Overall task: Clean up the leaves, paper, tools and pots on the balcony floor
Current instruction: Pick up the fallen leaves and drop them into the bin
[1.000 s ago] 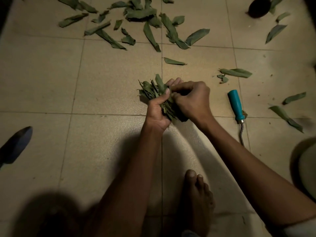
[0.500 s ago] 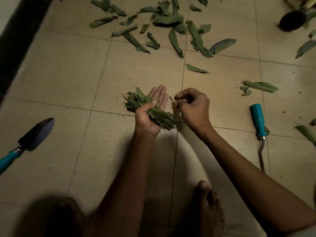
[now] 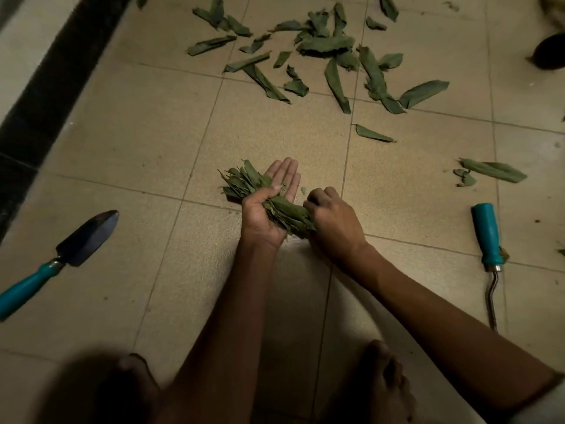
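Observation:
My left hand (image 3: pixel 264 217) lies palm up over the tiled floor and holds a bundle of green leaves (image 3: pixel 244 182), its thumb pressed over the bundle and its fingers straight. My right hand (image 3: pixel 336 224) has its curled fingers on the bundle's right end. Several loose leaves (image 3: pixel 327 45) lie scattered on the tiles farther away, one single leaf (image 3: pixel 374 134) lies nearer, and another long leaf (image 3: pixel 495 171) is to the right. A teal-handled trowel (image 3: pixel 85 237) lies at the left. A teal-handled hand tool (image 3: pixel 487 234) with a bent metal shaft lies at the right.
A dark round pot (image 3: pixel 550 53) sits at the top right edge, partly cut off. A dark strip (image 3: pixel 46 96) runs along the floor's left side. My bare feet (image 3: pixel 385 381) are at the bottom of the view.
My right hand let go of the bundle's top, then came back down onto its right end. My left fingers uncurled and now lie straight. The view shifted left, and the trowel shows in full.

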